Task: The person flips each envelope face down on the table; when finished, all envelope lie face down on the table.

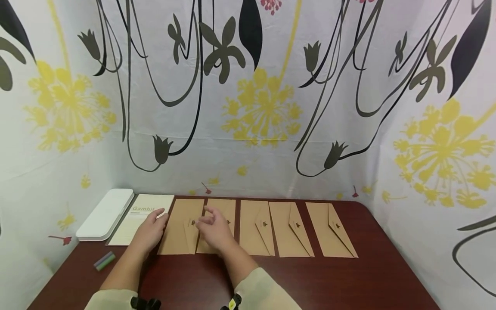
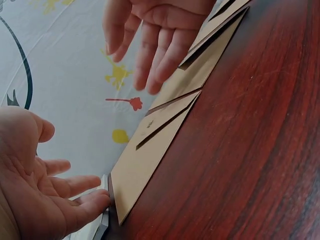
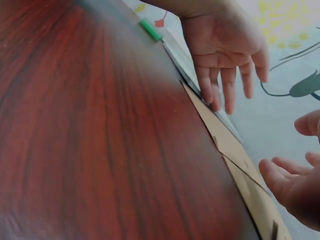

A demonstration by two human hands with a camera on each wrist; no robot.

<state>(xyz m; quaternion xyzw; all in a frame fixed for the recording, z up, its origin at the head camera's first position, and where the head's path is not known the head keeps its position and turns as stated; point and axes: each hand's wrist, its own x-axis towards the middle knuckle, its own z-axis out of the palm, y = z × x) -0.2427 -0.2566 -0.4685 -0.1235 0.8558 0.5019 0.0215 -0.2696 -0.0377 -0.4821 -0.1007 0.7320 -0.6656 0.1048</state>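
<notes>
My left hand [image 1: 150, 231] is held over the right side of a cream notepad [image 1: 128, 217] marked "Gambit", beside the leftmost brown paper envelope [image 1: 176, 228]. Its fingers are loosely extended, with nothing in them. Above the second envelope [image 1: 228, 206] hovers my right hand [image 1: 217, 229], its relaxed fingers pointing left and also empty. In the left wrist view, both palms face each other over the envelope row, the left hand [image 2: 50, 190] low and the right hand [image 2: 162, 37] high. Triangular flaps with a small dark print show on the envelopes.
Three more envelopes, among them a middle one [image 1: 249, 228] and the rightmost one [image 1: 327, 228], lie rightward along the table's back edge. A white flat case [image 1: 106, 215] sits far left. Small green and grey sticks [image 1: 104, 261] lie before it on the dark red table [image 1: 329, 284]. Patterned cloth [image 1: 248, 116] hangs behind.
</notes>
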